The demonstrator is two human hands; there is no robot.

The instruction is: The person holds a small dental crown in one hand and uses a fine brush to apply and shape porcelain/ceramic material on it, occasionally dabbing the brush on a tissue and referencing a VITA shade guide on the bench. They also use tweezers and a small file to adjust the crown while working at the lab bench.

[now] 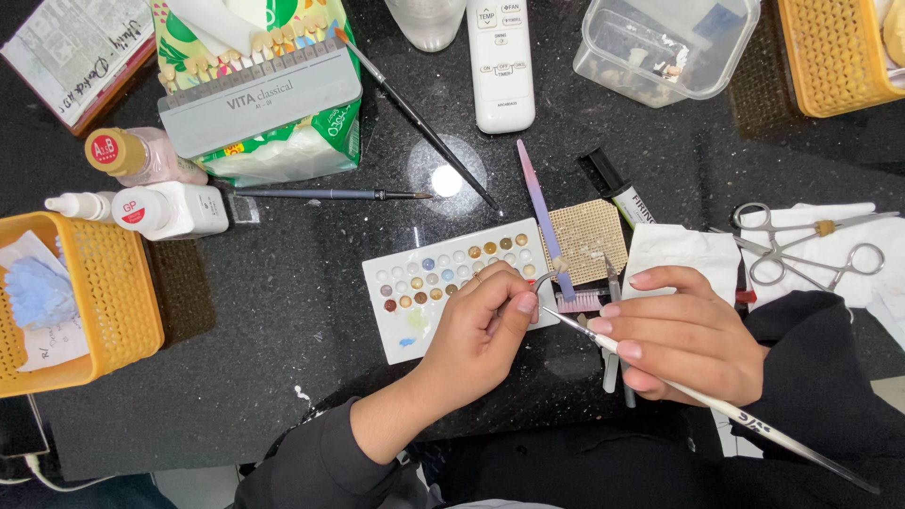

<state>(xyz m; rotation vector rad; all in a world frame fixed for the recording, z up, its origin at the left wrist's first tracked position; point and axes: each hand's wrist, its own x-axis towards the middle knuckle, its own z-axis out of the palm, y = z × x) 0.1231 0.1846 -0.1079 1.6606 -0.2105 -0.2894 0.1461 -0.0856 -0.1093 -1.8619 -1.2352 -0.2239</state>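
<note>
Fine brush met a tiny piece over the palette, painting apparently under way.
The left hand (481,330) pinched a thin metal holder (542,280); the right hand (683,335), grip closed, held the white-handled brush (716,407) beside the white rectangular palette (452,283), several wells already smeared with colour, on the black surface (264,311).

Dark long sleeves on both arms (left cuff pushed up); pale pink polished nails.

Bright, even light falls from overhead onto a glossy black table (283,311). A round white glare spot (447,180), a lamp's reflection, sits just above centre, toward twelve o'clock. Soft shadows spread beside the yellow basket (113,311) at nine o'clock. The picture is sharp throughout, with mild stretching toward the corners. White things look slightly overexposed.
</note>
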